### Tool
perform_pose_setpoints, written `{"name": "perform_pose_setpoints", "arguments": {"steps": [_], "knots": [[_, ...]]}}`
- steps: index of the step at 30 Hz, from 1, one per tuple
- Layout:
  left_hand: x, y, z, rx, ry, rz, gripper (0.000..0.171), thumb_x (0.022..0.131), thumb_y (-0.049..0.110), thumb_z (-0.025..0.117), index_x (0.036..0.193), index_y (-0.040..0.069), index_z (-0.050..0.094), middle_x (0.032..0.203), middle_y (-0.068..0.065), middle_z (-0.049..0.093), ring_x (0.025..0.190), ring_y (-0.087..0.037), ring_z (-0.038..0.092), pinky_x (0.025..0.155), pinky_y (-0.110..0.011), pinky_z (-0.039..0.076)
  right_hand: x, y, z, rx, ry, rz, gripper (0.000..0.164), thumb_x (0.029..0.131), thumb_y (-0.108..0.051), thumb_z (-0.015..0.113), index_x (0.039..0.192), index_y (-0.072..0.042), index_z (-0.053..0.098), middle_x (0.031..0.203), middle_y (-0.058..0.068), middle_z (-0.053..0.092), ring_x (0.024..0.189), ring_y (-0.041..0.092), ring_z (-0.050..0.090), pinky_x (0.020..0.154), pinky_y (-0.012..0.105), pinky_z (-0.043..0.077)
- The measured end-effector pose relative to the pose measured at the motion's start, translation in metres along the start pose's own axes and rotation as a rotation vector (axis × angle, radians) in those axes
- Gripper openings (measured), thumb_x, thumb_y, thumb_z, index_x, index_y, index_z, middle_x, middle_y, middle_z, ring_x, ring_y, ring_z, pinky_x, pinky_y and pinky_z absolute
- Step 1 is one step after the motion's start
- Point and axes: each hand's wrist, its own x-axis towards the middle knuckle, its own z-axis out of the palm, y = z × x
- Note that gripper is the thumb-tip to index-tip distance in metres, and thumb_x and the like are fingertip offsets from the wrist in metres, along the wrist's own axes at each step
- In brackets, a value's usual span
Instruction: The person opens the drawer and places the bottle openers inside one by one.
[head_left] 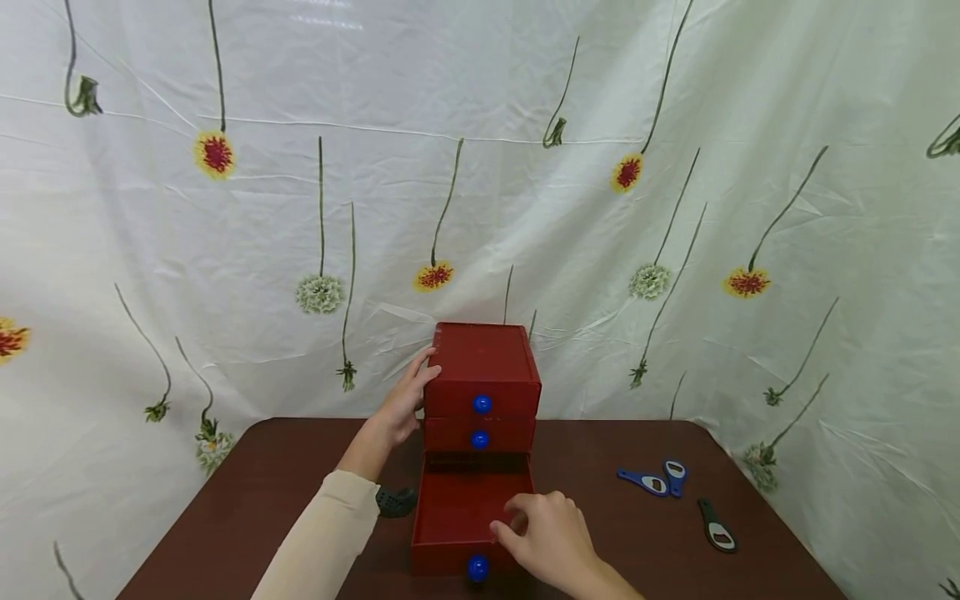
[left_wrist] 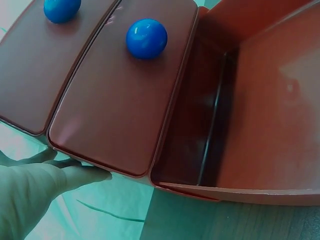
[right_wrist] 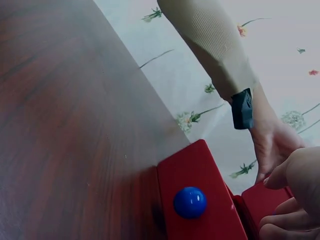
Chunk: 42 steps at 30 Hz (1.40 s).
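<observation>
A small red chest of drawers [head_left: 483, 354] with round blue knobs stands on the table, its upper two drawers closed. The bottom drawer [head_left: 453, 508] is pulled out toward me, and its visible floor is bare. My left hand [head_left: 405, 404] rests against the chest's upper left side, fingers extended; the left wrist view shows this hand [left_wrist: 37, 182] beside the closed drawer fronts. Over the front right part of the pulled-out drawer is my right hand [head_left: 553, 537], its fingers loosely bent with no object visible in them. Its fingers [right_wrist: 290, 225] appear at the right wrist view's edge.
Two blue bottle openers, one [head_left: 643, 482] beside the other [head_left: 675, 477], lie on the dark brown table [head_left: 322, 450] right of the chest. A black bottle opener [head_left: 717, 527] lies nearer the right edge. Behind hangs a flower-patterned white cloth [head_left: 480, 208].
</observation>
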Motion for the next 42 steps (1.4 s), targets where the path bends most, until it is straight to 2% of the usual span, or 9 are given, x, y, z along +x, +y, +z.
{"name": "perform_pose_setpoints", "arguments": {"steps": [5,11,15,20,29,38,42], "knots": [[0.000,0.000,-0.001,-0.003,-0.005,-0.011,0.065,0.109,0.042,0.051,0.165,0.036,0.019,0.159,-0.019,0.033,0.139,-0.045,0.038,0.096,-0.072,0.036,0.006,0.005,-0.003,0.001,0.020,0.005,0.024,0.090,-0.031,0.081,0.095,-0.007,0.080,0.068,-0.017,0.065,0.054,-0.004,0.053,0.048,0.020,0.045],[-0.001,0.000,-0.002,-0.005,-0.007,-0.001,0.063,0.109,0.042,0.050,0.164,0.036,0.019,0.159,-0.019,0.033,0.139,-0.045,0.038,0.099,-0.075,0.034,0.014,0.015,-0.010,-0.055,0.097,0.006,0.020,0.088,-0.027,0.083,0.093,-0.008,0.079,0.067,-0.015,0.065,0.054,-0.003,0.053,0.047,0.021,0.044],[0.000,-0.002,-0.002,-0.009,-0.002,-0.002,0.062,0.109,0.041,0.050,0.163,0.037,0.021,0.158,-0.019,0.034,0.138,-0.045,0.039,0.096,-0.072,0.037,0.018,0.026,-0.013,-0.095,0.136,0.025,0.019,0.087,-0.027,0.084,0.092,-0.008,0.079,0.069,-0.010,0.068,0.055,-0.002,0.055,0.048,0.022,0.045],[0.001,-0.003,-0.001,-0.017,0.005,-0.009,0.062,0.109,0.040,0.051,0.163,0.037,0.022,0.157,-0.019,0.037,0.137,-0.044,0.040,0.096,-0.071,0.038,0.021,0.042,-0.016,-0.153,0.165,0.084,0.016,0.085,-0.027,0.085,0.090,-0.013,0.079,0.070,-0.012,0.068,0.057,-0.001,0.058,0.049,0.023,0.046],[0.001,-0.001,-0.004,-0.017,-0.014,-0.001,0.063,0.109,0.040,0.050,0.165,0.036,0.019,0.162,-0.017,0.029,0.140,-0.045,0.037,0.101,-0.077,0.029,0.027,0.083,-0.031,-0.221,0.199,0.230,0.018,0.085,-0.032,0.085,0.093,-0.017,0.080,0.070,-0.013,0.067,0.055,0.004,0.057,0.047,0.030,0.046],[0.001,-0.001,-0.005,-0.005,-0.009,0.001,0.064,0.109,0.041,0.050,0.164,0.037,0.020,0.159,-0.018,0.034,0.135,-0.042,0.043,0.099,-0.071,0.034,0.026,0.123,-0.037,-0.226,0.172,0.356,0.026,0.086,-0.033,0.084,0.101,-0.013,0.080,0.078,-0.004,0.072,0.058,0.014,0.062,0.047,0.034,0.046],[0.002,-0.002,-0.003,-0.001,-0.013,0.001,0.065,0.108,0.042,0.051,0.165,0.036,0.020,0.160,-0.018,0.032,0.135,-0.043,0.042,0.099,-0.072,0.034,0.021,0.140,-0.042,-0.224,0.153,0.409,0.030,0.087,-0.032,0.084,0.106,-0.009,0.079,0.085,0.001,0.074,0.061,0.016,0.063,0.047,0.034,0.047]]}}
